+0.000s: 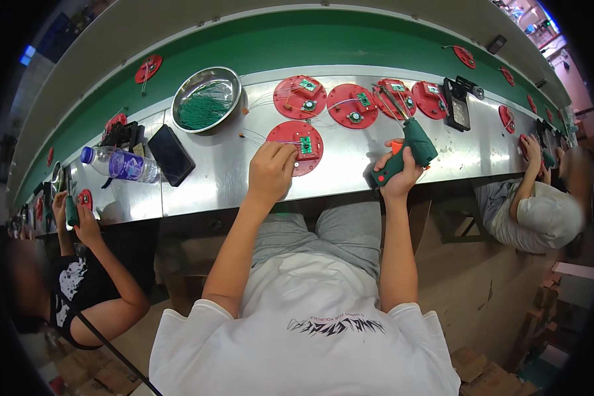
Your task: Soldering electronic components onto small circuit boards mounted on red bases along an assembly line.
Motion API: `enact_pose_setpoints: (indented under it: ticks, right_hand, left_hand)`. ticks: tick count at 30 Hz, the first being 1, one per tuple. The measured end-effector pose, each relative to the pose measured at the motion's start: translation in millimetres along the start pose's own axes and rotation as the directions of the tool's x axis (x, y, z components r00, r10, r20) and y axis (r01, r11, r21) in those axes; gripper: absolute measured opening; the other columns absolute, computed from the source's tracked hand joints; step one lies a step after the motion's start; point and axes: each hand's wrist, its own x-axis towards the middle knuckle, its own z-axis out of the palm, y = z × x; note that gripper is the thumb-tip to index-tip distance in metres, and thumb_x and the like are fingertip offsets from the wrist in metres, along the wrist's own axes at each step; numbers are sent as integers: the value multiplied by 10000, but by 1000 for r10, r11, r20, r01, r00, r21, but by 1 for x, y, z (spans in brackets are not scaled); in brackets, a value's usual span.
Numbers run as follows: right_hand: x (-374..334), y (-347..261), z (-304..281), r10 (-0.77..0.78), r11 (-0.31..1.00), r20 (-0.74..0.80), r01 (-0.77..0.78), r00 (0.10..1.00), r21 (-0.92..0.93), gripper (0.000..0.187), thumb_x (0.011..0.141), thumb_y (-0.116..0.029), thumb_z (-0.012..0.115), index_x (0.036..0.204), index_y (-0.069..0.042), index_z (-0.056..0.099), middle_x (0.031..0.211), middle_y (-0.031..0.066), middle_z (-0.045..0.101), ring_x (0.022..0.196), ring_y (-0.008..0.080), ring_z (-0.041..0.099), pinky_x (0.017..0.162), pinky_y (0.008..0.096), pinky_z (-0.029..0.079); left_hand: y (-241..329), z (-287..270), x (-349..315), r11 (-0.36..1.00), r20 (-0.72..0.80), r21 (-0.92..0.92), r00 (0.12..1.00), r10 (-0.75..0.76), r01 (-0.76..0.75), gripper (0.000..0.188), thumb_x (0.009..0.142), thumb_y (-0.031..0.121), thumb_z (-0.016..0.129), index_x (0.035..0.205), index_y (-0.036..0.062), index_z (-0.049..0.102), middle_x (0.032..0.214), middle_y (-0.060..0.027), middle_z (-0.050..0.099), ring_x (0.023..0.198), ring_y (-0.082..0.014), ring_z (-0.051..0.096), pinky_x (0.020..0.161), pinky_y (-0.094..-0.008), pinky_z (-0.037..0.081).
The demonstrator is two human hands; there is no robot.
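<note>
My right hand (400, 173) grips a green soldering gun (417, 142) with an orange trigger. Its long thin tip points up and to the left, over the row of red discs. My left hand (270, 170) is closed in a pinch at the near left edge of a red round plate (319, 137). What its fingertips hold is hidden. A small green circuit board (306, 144) sits on this plate, and a thin pale wire with a small brown connector (242, 134) runs off its left side.
Behind lie several more red discs (290, 103) with boards and wires. Left are a metal bowl (236, 109) of green wires, a black phone (171, 155) and a plastic bottle (115, 162). A black holder (457, 105) stands right. People work on both sides.
</note>
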Motion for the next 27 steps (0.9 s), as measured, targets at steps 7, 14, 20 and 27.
enact_pose_setpoints:
  ticks: [7, 14, 20, 27]
  right_hand:
    - [-2, 1, -2, -1, 1000, -36, 2, 999, 14, 283, 964, -220, 536, 1052, 48, 535, 925, 165, 625, 470, 181, 561, 414, 319, 480]
    - [0, 2, -7, 35, 998, -142, -27, 989, 61, 278, 976, -241, 519, 1018, 34, 533, 915, 159, 613, 490, 187, 559, 419, 331, 474]
    - [0, -2, 3, 39, 999, -172, -35, 984, 26, 289, 986, -261, 500, 1007, 25, 538, 914, 140, 612, 523, 185, 561, 465, 339, 480]
    - [0, 5, 2, 130, 991, -223, -127, 966, 28, 410, 987, -378, 478, 988, 18, 584, 584, 74, 507, 515, 177, 521, 487, 314, 444]
  left_hand:
    - [9, -5, 1, 994, -70, 104, 998, -1, 9, 271, 758, 129, 750, 1004, 53, 667, 980, -112, 627, 895, -315, 583, 781, -420, 465]
    - [-6, -22, 41, 973, 440, -32, 871, 218, -227, 530, 665, 289, 754, 1144, 90, 645, 1170, -104, 595, 1096, -307, 528, 976, -452, 345]
    - [-49, 11, 141, 814, 52, 567, 992, 112, -122, 515, 803, 432, 713, 1225, 154, 611, 1327, -148, 522, 1229, -371, 427, 1017, -546, 293]
    - [-55, 57, 113, 921, 238, 381, 954, -184, 82, 698, 749, 512, 710, 1238, 31, 587, 1158, -180, 615, 1094, -350, 546, 931, -456, 412]
